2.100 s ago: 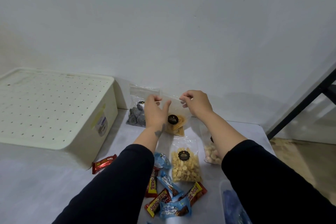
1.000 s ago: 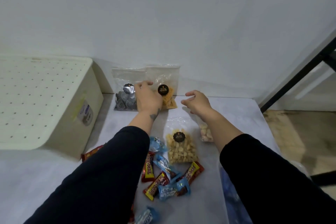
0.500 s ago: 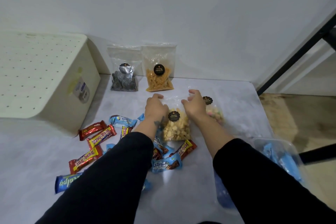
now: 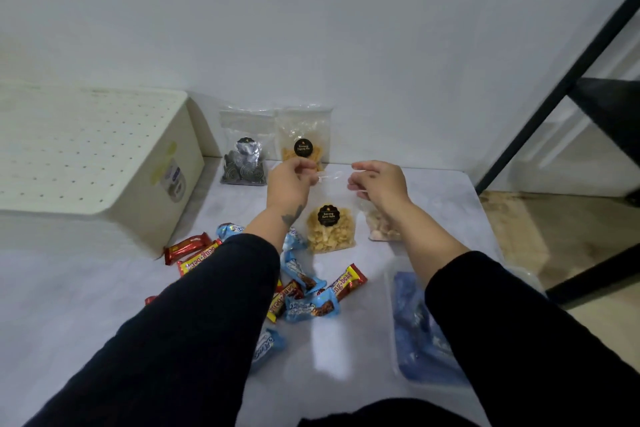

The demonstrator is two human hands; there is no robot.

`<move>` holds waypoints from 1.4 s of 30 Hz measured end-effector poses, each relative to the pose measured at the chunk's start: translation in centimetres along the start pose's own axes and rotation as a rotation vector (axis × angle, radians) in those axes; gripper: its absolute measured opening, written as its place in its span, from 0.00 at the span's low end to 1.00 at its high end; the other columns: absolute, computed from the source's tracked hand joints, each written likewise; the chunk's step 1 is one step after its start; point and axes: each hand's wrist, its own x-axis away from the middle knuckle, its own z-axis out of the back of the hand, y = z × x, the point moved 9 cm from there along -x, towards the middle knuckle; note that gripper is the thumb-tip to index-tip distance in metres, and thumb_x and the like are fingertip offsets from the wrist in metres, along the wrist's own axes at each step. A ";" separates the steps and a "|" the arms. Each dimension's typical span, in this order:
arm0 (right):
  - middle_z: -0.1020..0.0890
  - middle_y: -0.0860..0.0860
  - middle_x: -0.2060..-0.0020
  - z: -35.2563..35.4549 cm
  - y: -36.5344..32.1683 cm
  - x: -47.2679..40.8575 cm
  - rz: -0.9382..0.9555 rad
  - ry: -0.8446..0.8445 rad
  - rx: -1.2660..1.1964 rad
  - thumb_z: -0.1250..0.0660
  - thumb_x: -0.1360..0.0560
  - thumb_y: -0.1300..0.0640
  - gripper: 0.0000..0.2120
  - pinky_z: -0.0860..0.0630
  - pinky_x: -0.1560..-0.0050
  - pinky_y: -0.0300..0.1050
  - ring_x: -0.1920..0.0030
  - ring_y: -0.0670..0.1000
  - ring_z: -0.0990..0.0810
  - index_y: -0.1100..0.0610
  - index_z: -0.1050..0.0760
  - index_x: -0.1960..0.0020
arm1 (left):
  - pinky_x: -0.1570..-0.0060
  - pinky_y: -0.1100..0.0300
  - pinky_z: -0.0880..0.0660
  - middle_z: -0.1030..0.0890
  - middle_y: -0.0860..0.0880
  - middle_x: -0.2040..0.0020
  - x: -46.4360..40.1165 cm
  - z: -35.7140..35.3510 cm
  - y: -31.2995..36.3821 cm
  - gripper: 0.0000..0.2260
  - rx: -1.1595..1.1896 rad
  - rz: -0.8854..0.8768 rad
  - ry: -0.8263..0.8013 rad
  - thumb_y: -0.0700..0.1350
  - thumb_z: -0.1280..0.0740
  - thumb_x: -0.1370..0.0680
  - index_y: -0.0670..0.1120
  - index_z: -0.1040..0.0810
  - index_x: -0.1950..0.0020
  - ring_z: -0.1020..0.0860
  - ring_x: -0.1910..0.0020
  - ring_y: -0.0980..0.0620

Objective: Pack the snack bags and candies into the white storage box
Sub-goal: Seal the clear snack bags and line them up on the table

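My left hand (image 4: 289, 182) and my right hand (image 4: 379, 183) pinch the two top corners of a clear bag of yellow chips (image 4: 330, 230), which hangs upright above the table. Behind it, a bag of orange sticks (image 4: 304, 135) and a bag of dark spiral snacks (image 4: 245, 163) lean against the wall. A bag of pale pink snacks (image 4: 382, 230) lies under my right wrist. Several red and blue candy wrappers (image 4: 304, 295) lie scattered near my left forearm. The white storage box (image 4: 104, 163) stands at the left with its perforated lid on.
A clear plastic tray with blue packets (image 4: 415, 329) sits at the table's right front, partly under my right sleeve. A black metal frame (image 4: 554, 87) stands off the table's right edge. The wall runs just behind the leaning bags.
My hands let go of the orange-stick bag at the wall, came back to the yellow chip bag and lifted it by its top corners.
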 end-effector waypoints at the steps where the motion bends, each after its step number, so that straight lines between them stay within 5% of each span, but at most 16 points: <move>1: 0.15 0.56 0.59 0.1 -0.4 0.0 0.023 0.002 0.010 0.34 0.27 0.64 0.08 0.21 0.56 0.41 0.57 0.52 0.15 0.57 0.20 0.50 | 0.64 0.80 0.30 0.23 0.54 0.62 0.0 0.2 0.4 0.08 0.005 -0.027 0.001 0.34 0.34 0.25 0.40 0.20 0.48 0.26 0.64 0.60; 5: 0.15 0.55 0.61 0.8 -1.6 0.5 0.120 0.007 0.043 0.31 0.29 0.65 0.09 0.21 0.51 0.46 0.56 0.53 0.17 0.52 0.21 0.55 | 0.62 0.80 0.30 0.20 0.49 0.60 0.6 0.6 1.7 0.08 -0.005 -0.105 -0.002 0.34 0.34 0.25 0.43 0.19 0.49 0.24 0.61 0.57; 9: 0.15 0.51 0.61 1.1 -1.7 0.8 0.172 -0.022 0.089 0.30 0.28 0.63 0.08 0.24 0.53 0.38 0.60 0.44 0.18 0.53 0.20 0.51 | 0.56 0.75 0.26 0.18 0.49 0.55 0.8 0.3 2.2 0.07 -0.103 -0.169 -0.031 0.38 0.31 0.26 0.45 0.18 0.49 0.23 0.61 0.59; 12: 0.15 0.51 0.60 1.0 -2.0 1.0 0.196 -0.044 0.126 0.29 0.28 0.61 0.07 0.27 0.56 0.34 0.57 0.46 0.17 0.54 0.19 0.51 | 0.48 0.56 0.22 0.16 0.52 0.53 0.9 -0.5 2.4 0.07 -0.245 -0.208 -0.063 0.47 0.29 0.26 0.49 0.17 0.49 0.19 0.54 0.55; 17: 0.15 0.52 0.57 1.2 -2.6 0.8 0.225 -0.074 0.269 0.28 0.28 0.61 0.06 0.30 0.66 0.24 0.54 0.47 0.17 0.58 0.17 0.51 | 0.50 0.57 0.24 0.16 0.54 0.54 0.9 -0.8 3.1 0.05 -0.338 -0.171 -0.046 0.51 0.30 0.26 0.53 0.17 0.52 0.20 0.55 0.57; 26: 0.18 0.49 0.62 0.7 -2.5 0.5 0.272 -0.059 0.411 0.32 0.25 0.60 0.03 0.30 0.61 0.34 0.62 0.45 0.24 0.56 0.19 0.56 | 0.51 0.60 0.25 0.17 0.55 0.57 1.1 -1.6 3.1 0.03 -0.254 -0.190 -0.060 0.46 0.30 0.25 0.49 0.17 0.54 0.22 0.57 0.57; 30: 0.20 0.46 0.62 0.1 -3.0 0.5 0.283 -0.113 0.442 0.28 0.27 0.57 0.05 0.31 0.62 0.30 0.64 0.40 0.26 0.57 0.18 0.53 | 0.50 0.60 0.26 0.19 0.56 0.58 1.0 -1.4 2.8 0.03 -0.204 -0.179 -0.059 0.45 0.30 0.26 0.48 0.17 0.54 0.21 0.57 0.58; 38: 0.17 0.46 0.57 -0.4 -2.9 0.1 0.303 -0.089 0.550 0.30 0.27 0.53 0.03 0.23 0.47 0.49 0.53 0.49 0.20 0.47 0.22 0.59 | 0.47 0.57 0.24 0.17 0.48 0.55 0.7 -1.1 2.3 0.05 -0.156 -0.188 -0.055 0.40 0.30 0.26 0.42 0.17 0.52 0.20 0.55 0.52; 42: 0.18 0.44 0.58 -1.3 -3.5 0.4 0.311 -0.150 0.551 0.29 0.28 0.53 0.01 0.23 0.46 0.50 0.54 0.47 0.21 0.47 0.20 0.57 | 0.46 0.56 0.23 0.18 0.48 0.56 0.6 -0.7 2.1 0.04 -0.155 -0.196 -0.040 0.39 0.30 0.26 0.41 0.18 0.53 0.21 0.56 0.52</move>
